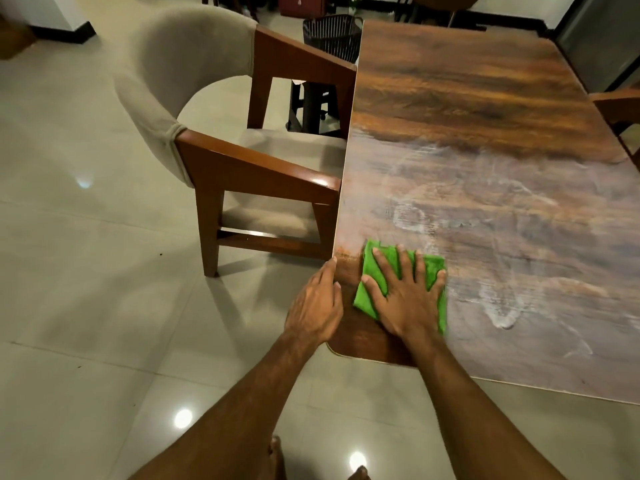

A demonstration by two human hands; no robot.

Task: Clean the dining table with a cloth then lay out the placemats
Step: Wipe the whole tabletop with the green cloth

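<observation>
Cloth (369,265), green and folded, lies flat on the tabletop at the near left corner, just in from the left edge. The right hand (408,303) presses down on it with straight, spread fingers; nothing is curled round it. The left hand (315,306) rests against the left edge of the table (467,98) beside the cloth, fingers fairly straight and holding nothing.

Pale smeared streaks cover the near half of the tabletop, while the far half looks dark and unmarked, so the wiping step seems to be in hand and about half done. No placemats are in view.

The next move likely calls for sliding the cloth under a flat palm toward the far edge, leaning past the chair (242,161) tucked against the left edge.
</observation>
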